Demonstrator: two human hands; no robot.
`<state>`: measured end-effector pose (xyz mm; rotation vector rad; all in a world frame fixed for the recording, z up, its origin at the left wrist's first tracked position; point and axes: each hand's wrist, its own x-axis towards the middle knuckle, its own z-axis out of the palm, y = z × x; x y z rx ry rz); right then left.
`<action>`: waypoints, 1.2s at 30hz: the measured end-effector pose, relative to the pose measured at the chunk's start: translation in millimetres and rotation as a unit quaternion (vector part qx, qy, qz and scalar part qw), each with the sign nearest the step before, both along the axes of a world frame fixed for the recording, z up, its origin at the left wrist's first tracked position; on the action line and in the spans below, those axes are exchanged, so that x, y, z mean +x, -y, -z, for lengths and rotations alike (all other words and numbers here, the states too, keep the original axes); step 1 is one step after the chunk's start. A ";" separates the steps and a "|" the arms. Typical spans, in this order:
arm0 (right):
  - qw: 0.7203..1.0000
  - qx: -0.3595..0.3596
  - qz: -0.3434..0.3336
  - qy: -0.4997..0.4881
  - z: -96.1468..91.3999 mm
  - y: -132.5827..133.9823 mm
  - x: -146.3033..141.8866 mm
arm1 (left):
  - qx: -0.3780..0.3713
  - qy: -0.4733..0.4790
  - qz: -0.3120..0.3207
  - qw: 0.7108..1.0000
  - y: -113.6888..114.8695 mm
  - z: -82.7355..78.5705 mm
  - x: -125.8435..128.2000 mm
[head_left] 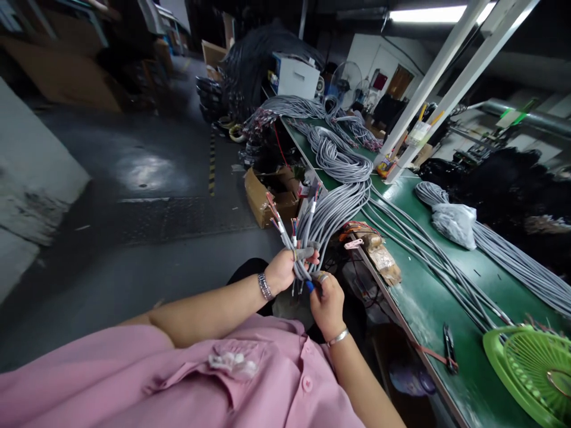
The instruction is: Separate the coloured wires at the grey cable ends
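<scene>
My left hand (282, 268) is closed round several grey cables (304, 229), just below their stripped ends. Thin coloured wires (271, 205) and white sleeves (313, 207) show at these ends. Grey coverings are on some of its fingers. Close beside it, my right hand (328, 299) is closed, its fingers pinched near the lower part of the same cables. A small blue thing (310, 286) sticks out from its fingertips; its kind is not clear. The cables run up to a big looped bundle (341, 205) over the table edge.
The green table (414, 321) carries coiled grey cables (341, 157), a plastic bag (455, 224), pliers (449, 348) and a green fan (535, 368). A tape-wrapped block (379, 258) sits at its edge. An open cardboard box (263, 199) stands on the floor. White posts (428, 89) rise from the table.
</scene>
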<state>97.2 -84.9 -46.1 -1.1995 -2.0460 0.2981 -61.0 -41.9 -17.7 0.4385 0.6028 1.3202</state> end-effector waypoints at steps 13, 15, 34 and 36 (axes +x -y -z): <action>0.975 -0.110 0.048 -0.189 8.9 -7.9 16.2 | 0.066 -0.125 0.069 0.988 -10.3 1.6 -7.3; 0.965 -0.104 0.079 -0.226 13.1 -13.0 28.2 | 0.053 -0.172 0.061 0.982 -13.0 3.6 -16.4; 0.981 -0.157 -0.088 -0.072 58.6 -13.4 42.2 | 0.090 -0.069 0.122 0.986 -21.5 -8.4 -5.5; 0.981 -0.166 -0.092 -0.042 58.1 -18.0 42.9 | 0.112 -0.093 0.138 0.980 -21.4 -12.5 3.4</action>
